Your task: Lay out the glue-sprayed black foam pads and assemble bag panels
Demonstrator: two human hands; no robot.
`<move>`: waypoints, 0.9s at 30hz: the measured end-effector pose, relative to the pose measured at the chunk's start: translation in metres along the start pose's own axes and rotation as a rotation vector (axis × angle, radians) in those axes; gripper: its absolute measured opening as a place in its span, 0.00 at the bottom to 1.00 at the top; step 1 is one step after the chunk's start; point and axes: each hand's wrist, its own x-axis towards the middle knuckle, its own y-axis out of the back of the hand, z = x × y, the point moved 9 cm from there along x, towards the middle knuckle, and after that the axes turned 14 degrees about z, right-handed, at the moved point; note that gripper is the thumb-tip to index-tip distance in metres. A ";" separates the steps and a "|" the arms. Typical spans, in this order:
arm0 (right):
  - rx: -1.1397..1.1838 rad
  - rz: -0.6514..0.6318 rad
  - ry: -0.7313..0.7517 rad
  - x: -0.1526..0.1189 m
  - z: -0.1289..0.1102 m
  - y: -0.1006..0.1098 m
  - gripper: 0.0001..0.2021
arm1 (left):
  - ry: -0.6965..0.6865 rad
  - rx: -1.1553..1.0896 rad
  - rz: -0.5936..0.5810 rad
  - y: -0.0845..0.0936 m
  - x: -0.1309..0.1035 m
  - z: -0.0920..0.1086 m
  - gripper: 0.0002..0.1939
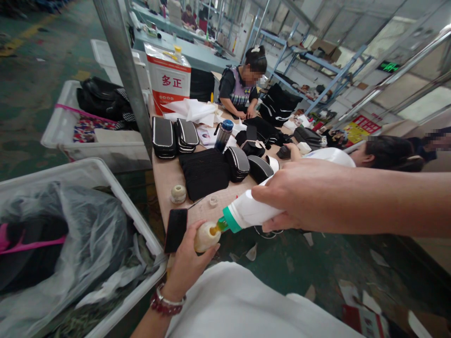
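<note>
The right hand (299, 197) reaches in from the right, fingers clamped round a white bottle (246, 212) — long axis tilted down-left, green nozzle touching the mouth of a small jar (206, 236). The left hand (188, 263) cups that jar from below, fingers curled on it, just off the table (165, 176) edge. Black cases (174, 137) — and a thread spool (178, 193) — lie beyond.

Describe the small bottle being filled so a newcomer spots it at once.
Start at the near edge of the wooden worktable. Just below it, the left hand holds a small cream bottle, beside a black phone-like slab. It alone meets the green-capped nozzle of the white bottle in the right hand.
</note>
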 end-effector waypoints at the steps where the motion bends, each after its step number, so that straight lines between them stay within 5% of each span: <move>1: 0.000 -0.003 -0.002 0.000 0.000 0.000 0.12 | 0.000 -0.001 -0.002 0.000 0.000 0.001 0.28; 27: 0.003 -0.040 -0.037 0.003 -0.002 0.002 0.12 | -0.008 -0.021 0.003 -0.002 0.003 0.001 0.27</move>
